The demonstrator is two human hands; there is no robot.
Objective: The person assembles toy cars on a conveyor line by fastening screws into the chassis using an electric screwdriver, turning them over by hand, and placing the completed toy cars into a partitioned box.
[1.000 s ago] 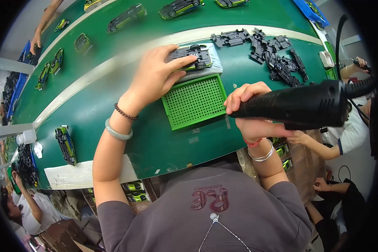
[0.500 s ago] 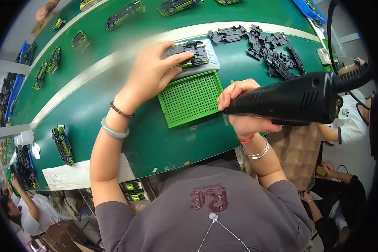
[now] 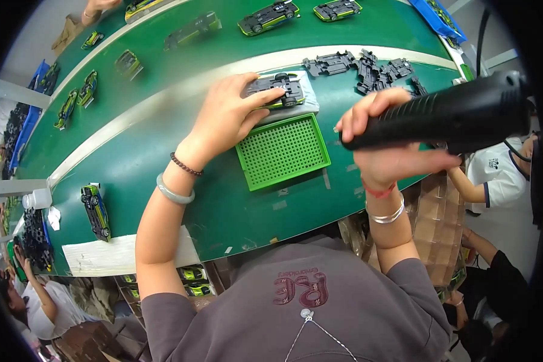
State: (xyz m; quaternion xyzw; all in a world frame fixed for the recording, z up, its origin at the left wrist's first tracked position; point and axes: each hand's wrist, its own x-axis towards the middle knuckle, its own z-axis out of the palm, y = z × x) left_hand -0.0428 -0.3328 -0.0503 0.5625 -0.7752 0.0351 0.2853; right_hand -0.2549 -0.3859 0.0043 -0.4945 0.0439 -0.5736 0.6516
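Observation:
An upside-down toy car [image 3: 277, 89], with a black chassis and wheels up, rests on a pale padded block [image 3: 309, 90]. My left hand [image 3: 232, 111] holds it from the left, index finger stretched over the chassis. My right hand [image 3: 377, 130] is wrapped round a black electric screwdriver [image 3: 446, 114], held nearly level above the table, apart from the car. Its bit cannot be made out. Just nearer than the block lies a green tray [image 3: 242, 163] with a perforated grid, between my two hands.
Black chassis plates [image 3: 368, 69] lie in a loose pile at the back right. Several toy cars [image 3: 270, 17] sit on the green belt beyond the white strip. Another car [image 3: 95, 211] is at the left, near a white sheet [image 3: 102, 256]. Co-workers sit on both sides.
My right hand has lifted the screwdriver up and rightward, away from the tray. My left hand keeps its hold on the car. The whole view has shifted slightly.

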